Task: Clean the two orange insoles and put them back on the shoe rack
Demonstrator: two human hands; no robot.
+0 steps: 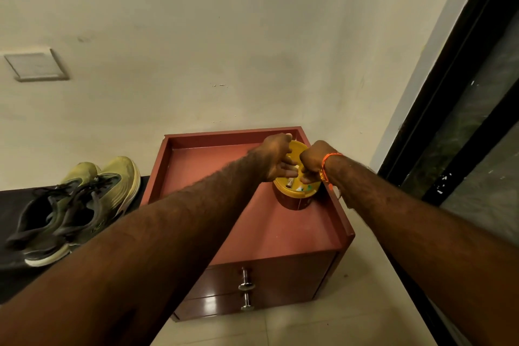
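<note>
Yellow tub [296, 177] sits on the red table [269, 222]. The left hand [276, 159] curls its fingers round the lid rim. The right hand [310, 163] is curled on it too. Hold the tub steady and lift gently. No orange insoles show; shoes [73, 205] sit left.
</note>
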